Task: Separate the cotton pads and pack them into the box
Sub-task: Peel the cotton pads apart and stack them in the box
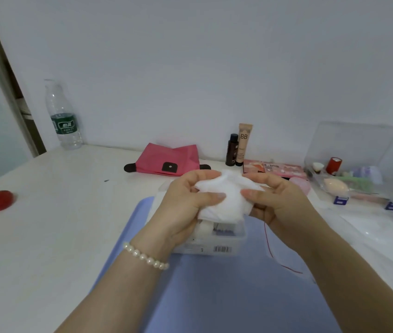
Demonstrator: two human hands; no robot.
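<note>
Above the clear box (217, 239) on the blue mat (214, 296), I hold a bunch of white cotton pads (224, 198) between both hands. My left hand (185, 205) grips the bunch from the left, thumb pressed across its front; my right hand (277, 203) pinches its right edge with thumb and fingertips. I judge I am still pulling the pads apart. The box under my hands seems to hold something white at its near left corner, maybe pads already packed; I cannot tell how many. Most of the packing looks left to do.
</note>
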